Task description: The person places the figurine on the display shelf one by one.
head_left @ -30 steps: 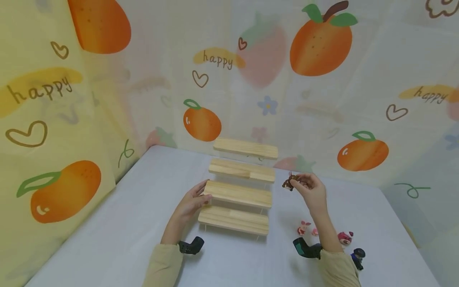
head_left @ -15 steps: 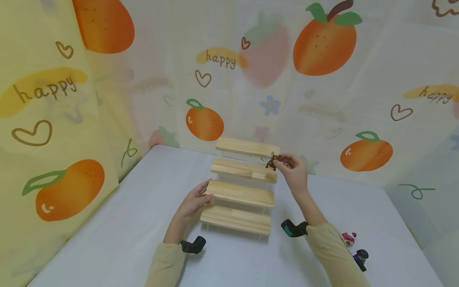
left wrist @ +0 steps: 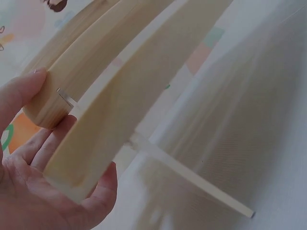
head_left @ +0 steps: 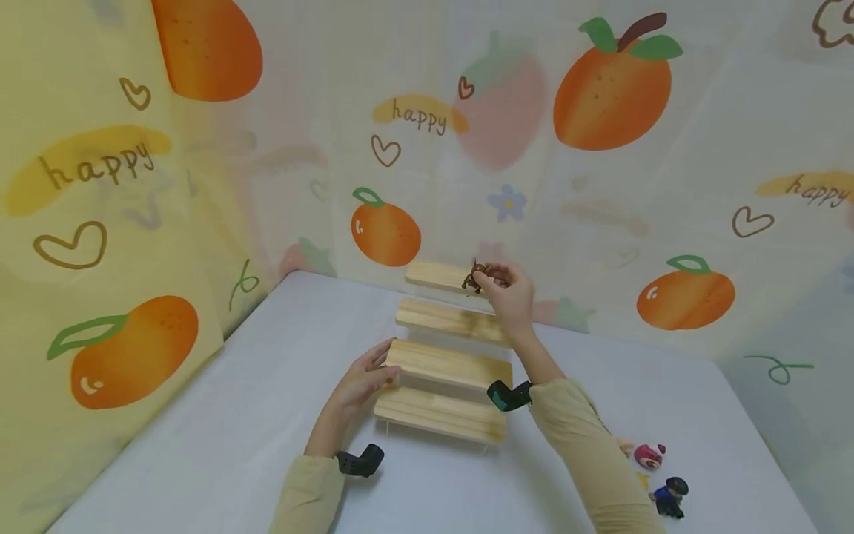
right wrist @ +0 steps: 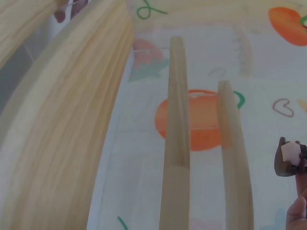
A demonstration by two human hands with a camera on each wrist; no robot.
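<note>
Backdrop (head_left: pixel 427 44): printed with fruit, hearts and lettering, filling the upper half of the head view. White tabletop (head_left: pixel 280 386): below it. Four-tier wooden stand (head_left: pixel 450 363): centre of frame, pale grained boards stepping upward. The left wrist view alone shows, at close range, a pale strut (left wrist: pixel 206 182) slanting to the lower right.

Left hand (head_left: pixel 363 382): left of centre, gripping a board end; the left wrist view shows the thumb above and fingers below. Right hand (head_left: pixel 512 297): right of centre, pinching a figurine between thumb and fingers.

Dark-capped figure (head_left: pixel 670 498) and pink-red figure (head_left: pixel 649 456): lower right, beside the right sleeve (head_left: pixel 587 460), which partly hides other small pieces.

Brown figurine (head_left: pixel 474 277): at the top board, upper centre, a thin point rising from it. The right wrist view, at its right edge, adds a pale patch, illegible from the head, and shows backdrop between figurine and nearest board.
</note>
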